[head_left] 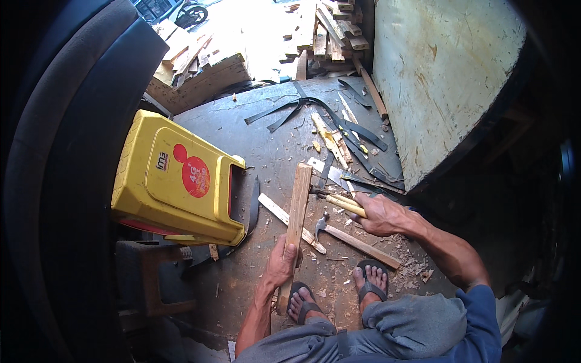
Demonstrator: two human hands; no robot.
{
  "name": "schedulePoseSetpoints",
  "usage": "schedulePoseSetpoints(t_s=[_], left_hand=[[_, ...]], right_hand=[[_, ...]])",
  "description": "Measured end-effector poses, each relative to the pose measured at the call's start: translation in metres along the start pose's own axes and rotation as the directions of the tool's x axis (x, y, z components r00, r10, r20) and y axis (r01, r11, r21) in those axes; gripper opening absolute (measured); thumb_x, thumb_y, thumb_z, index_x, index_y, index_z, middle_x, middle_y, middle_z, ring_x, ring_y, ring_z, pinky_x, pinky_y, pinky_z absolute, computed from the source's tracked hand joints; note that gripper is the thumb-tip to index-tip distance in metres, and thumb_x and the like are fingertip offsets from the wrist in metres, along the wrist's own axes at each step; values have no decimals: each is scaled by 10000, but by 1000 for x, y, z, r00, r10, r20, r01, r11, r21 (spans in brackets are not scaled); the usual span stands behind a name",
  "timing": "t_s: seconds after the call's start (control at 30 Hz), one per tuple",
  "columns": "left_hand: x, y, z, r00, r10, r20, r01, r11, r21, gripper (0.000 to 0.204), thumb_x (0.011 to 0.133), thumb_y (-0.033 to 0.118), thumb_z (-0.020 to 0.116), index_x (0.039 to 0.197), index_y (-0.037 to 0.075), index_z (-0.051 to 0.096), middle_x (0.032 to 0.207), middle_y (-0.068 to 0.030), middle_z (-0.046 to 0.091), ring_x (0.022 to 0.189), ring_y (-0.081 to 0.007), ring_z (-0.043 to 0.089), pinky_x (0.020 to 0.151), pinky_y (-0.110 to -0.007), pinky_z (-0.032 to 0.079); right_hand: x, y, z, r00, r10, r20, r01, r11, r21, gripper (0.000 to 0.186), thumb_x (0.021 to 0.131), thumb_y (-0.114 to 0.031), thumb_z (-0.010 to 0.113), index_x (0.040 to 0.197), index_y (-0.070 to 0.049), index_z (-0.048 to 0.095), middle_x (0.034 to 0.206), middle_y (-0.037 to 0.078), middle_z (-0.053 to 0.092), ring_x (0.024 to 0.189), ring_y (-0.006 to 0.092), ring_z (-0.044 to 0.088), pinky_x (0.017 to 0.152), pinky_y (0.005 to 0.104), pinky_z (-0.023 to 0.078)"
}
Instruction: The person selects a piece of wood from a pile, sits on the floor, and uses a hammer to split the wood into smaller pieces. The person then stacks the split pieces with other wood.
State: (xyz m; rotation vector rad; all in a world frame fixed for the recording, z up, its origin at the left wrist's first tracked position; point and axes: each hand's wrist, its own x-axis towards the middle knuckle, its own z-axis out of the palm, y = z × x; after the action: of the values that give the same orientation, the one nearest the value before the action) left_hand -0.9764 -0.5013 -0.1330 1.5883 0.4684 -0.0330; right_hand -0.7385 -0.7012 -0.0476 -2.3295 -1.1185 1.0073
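Note:
My left hand (282, 261) is wrapped round the lower part of a long wooden plank (298, 202), which stands tilted with its far end raised. In my right hand (382, 215) is a pair of pincers (344, 204) with yellow handles. Their dark jaws meet the plank's right edge near its upper part; whether they grip a nail there is too small to tell. A claw hammer (357, 242) with a wooden handle lies on the floor below the pincers. Behind the plank, a pale strip of wood (277, 210) rests on the floor.
A yellow plastic stool (175, 181) lies on its side at the left. Black straps (339, 118) and split wood pieces (330, 139) litter the far floor. Stacked planks (330, 33) stand at the back, and a large pale panel (442, 78) at the right. Wood chips surround my sandalled feet.

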Motion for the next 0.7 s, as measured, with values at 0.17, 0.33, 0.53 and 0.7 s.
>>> schedulePoseSetpoints(t_s=[0.17, 0.33, 0.53, 0.7], left_hand=[[16, 4, 54, 975, 35, -219, -51, 997, -66, 697, 989, 712, 309, 1188, 58, 447, 833, -39, 561, 729, -125, 570, 649, -288, 494], [42, 12, 87, 914, 131, -384, -147, 989, -12, 632, 1049, 600, 319, 1217, 6, 453, 905, -78, 551, 803, -176, 557, 718, -336, 470], [36, -16, 72, 940, 70, -334, -97, 993, -63, 648, 1030, 629, 351, 1186, 15, 485, 904, -57, 547, 794, -144, 532, 697, -326, 464], [18, -27, 38, 989, 77, -129, -96, 984, -151, 733, 955, 735, 369, 1166, 44, 490, 868, -33, 537, 742, -122, 537, 667, -299, 475]], right_hand=[[11, -26, 53, 974, 98, -203, -51, 973, 224, 324, 910, -177, 561, 1111, 41, 432, 797, 363, 638, 751, 546, 653, 737, 602, 510], [22, -37, 85, 923, 216, -318, -17, 850, 527, 374, 917, -206, 572, 1177, 28, 440, 772, 295, 660, 718, 464, 686, 702, 551, 533], [4, -34, 61, 974, 213, -82, -135, 828, 544, 389, 896, -195, 603, 1206, -1, 472, 960, 254, 667, 889, 425, 675, 769, 525, 528], [-4, 27, 54, 823, -176, -540, 101, 981, -166, 287, 879, -104, 623, 1114, -46, 469, 848, 214, 620, 706, 417, 625, 620, 494, 511]])
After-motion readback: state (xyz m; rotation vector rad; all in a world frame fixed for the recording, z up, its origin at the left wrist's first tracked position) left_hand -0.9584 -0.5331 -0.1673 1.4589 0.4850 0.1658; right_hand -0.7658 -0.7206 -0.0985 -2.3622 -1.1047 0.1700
